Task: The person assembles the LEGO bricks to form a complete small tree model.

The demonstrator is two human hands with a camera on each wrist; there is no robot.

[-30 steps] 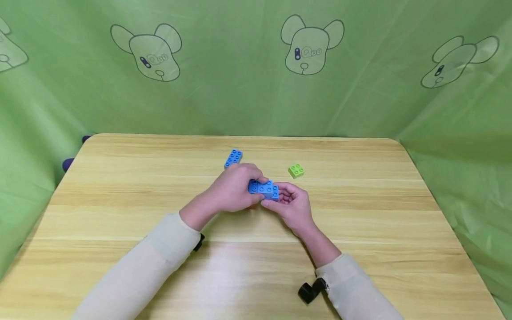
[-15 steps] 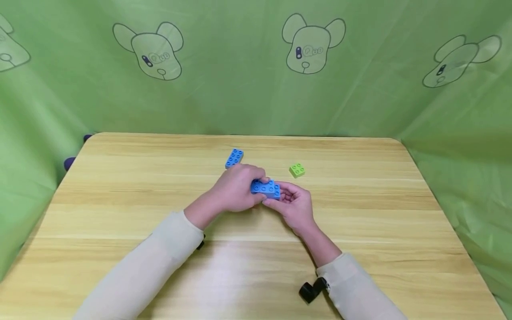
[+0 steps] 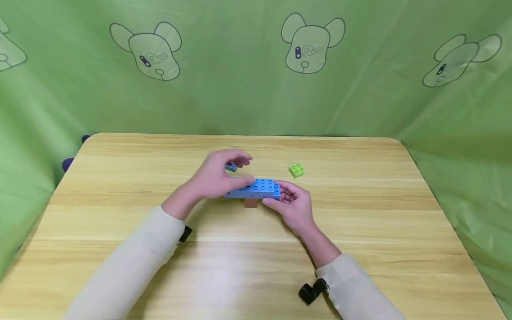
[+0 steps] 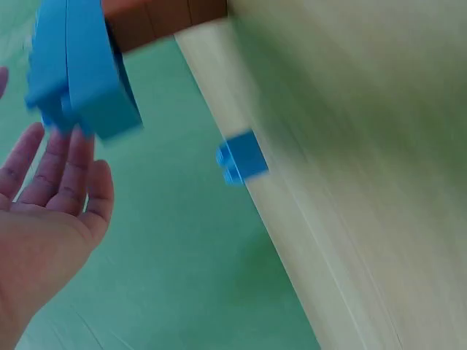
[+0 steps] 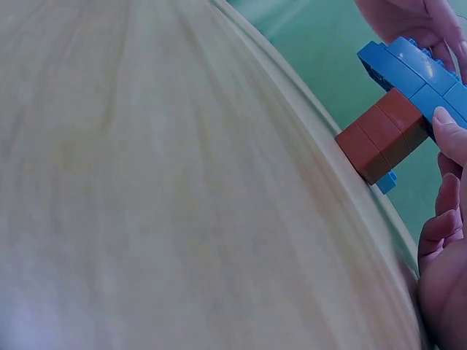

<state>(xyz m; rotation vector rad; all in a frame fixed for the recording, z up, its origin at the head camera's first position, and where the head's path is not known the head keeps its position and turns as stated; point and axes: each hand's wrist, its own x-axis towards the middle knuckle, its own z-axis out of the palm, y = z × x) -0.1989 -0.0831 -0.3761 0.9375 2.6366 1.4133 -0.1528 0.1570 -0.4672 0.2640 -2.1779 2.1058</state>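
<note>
A long row of blue building bricks, two layers deep [image 3: 262,188], sits across the top of a reddish-brown brick column [image 3: 250,203] that stands on the table, forming a T in the right wrist view. My right hand [image 3: 295,208] pinches the right end of the blue layers between thumb [image 5: 446,131] and fingers. My left hand [image 3: 216,174] is spread at the left part, its thumb lying over the studs and its other fingers lifted away behind. In the left wrist view its fingers [image 4: 51,168] are loosely extended beside the blue bricks [image 4: 95,80], holding nothing.
Behind my left hand lies a loose blue brick [image 3: 231,167], partly hidden by it. A lime-green brick [image 3: 296,170] with a square top lies farther right on the wooden table [image 3: 360,213]. Green curtains [image 3: 240,98] hang close around the table's far and side edges.
My left hand has let go of the upper blue bricks and moved left, fingers spreading; more of the blue row and the brown column now shows. My right hand stays in place.
</note>
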